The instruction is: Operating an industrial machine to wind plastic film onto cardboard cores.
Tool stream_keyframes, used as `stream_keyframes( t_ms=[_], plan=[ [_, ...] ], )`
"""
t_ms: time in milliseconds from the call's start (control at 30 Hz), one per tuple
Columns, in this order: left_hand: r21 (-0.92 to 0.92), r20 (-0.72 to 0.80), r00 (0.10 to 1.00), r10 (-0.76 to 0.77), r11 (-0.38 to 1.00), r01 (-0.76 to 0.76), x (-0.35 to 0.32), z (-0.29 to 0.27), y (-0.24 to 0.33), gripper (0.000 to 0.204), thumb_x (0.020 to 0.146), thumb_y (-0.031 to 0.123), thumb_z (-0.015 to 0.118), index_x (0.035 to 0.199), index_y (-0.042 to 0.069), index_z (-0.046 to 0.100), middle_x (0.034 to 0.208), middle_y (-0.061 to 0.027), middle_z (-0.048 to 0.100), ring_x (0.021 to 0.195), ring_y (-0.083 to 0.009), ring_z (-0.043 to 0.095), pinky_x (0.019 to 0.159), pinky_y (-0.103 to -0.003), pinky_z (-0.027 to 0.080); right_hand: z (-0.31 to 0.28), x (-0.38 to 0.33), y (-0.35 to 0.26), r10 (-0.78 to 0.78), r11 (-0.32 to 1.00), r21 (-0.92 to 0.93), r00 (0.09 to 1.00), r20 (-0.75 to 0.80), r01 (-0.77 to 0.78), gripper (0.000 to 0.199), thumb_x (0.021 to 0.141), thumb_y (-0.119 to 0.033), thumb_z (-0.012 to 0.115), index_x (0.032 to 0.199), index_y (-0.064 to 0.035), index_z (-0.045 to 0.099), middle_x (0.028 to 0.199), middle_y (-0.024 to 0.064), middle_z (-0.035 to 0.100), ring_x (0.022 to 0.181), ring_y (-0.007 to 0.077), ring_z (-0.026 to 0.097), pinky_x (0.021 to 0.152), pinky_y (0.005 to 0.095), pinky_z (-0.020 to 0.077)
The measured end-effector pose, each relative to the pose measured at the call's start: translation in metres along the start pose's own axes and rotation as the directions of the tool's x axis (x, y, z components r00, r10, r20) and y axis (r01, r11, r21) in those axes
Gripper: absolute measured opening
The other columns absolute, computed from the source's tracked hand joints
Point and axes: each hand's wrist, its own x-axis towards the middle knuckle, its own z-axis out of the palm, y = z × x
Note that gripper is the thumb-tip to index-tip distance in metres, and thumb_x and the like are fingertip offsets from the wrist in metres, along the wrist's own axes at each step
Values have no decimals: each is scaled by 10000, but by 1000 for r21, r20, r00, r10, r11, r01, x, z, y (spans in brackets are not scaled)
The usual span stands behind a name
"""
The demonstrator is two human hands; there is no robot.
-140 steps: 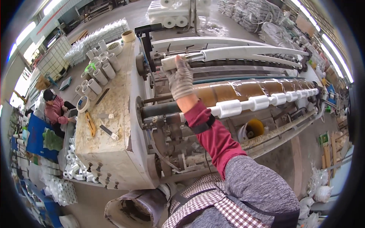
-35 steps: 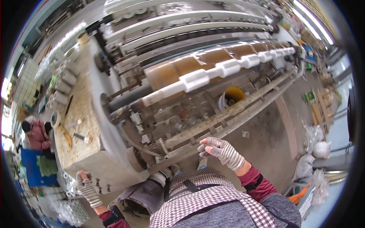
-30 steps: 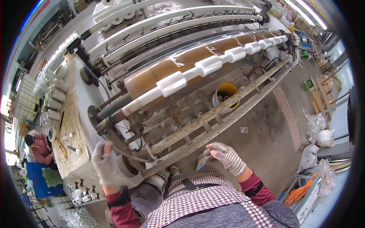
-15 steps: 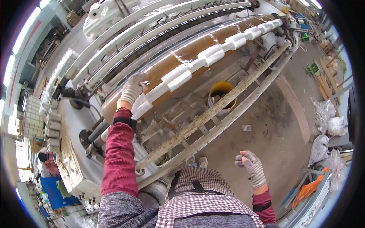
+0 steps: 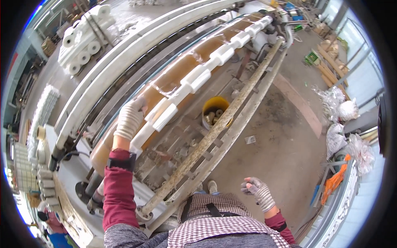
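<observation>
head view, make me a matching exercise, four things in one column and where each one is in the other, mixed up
Things:
1. left hand
2. right hand
3. yellow bucket
4. white rolls

Places:
A. on the floor beneath the machine, small cylinders inside
B. stacked at upper left, behind the long white rails
C. on the film-wrapped brown roller, beside the white blocks
D. held free in the air at lower right, touching nothing

Pairs: 1-C, 2-D, 3-A, 4-B
</observation>
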Motion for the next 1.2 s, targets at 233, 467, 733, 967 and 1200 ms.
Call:
stream_keyframes(
  t_ms=[233,467,733,967,1200],
  plan=[
    [212,-164,913,373,918,-336,117,60,73,502,705,-66,534,1172,114,576,1202,-138,564,1105,-323,540,967,-376,430,-24,4,-26,-39,999,-7,999,19,39,442,866,-224,652,1186,43,505,1003,120,629,897,188,633,812,306,526],
    [474,-109,910,401,825,-307,249,87,3,278,826,234,597,1092,181,655,855,-132,674,829,-322,651,762,-391,518,-96,45,-43,-30,996,-82,998,58,34,465,854,-260,669,1188,24,514,1018,114,626,907,186,626,825,299,509],
    [-237,-194,918,-347,924,299,247,161,75,352,830,373,666,943,41,709,655,4,603,618,-91,493,581,-279,418,-265,131,-109,94,993,79,993,-68,-89,432,878,-229,639,1191,34,500,1019,116,627,924,173,625,830,299,509],
    [-203,-255,896,-365,926,319,223,178,123,340,873,327,643,997,13,678,822,-111,676,741,-130,587,695,-288,468,-272,253,-252,-164,941,-282,980,111,189,262,884,-177,588,1098,-26,573,962,56,619,853,117,605,768,281,489],
    [-24,-393,884,-253,964,266,217,186,156,224,869,226,626,894,7,666,838,-154,648,773,-292,625,729,-352,476,-270,292,-288,-170,841,-463,949,264,280,307,893,-208,591,1137,-23,567,971,78,634,880,132,616,814,275,486]
  ],
)
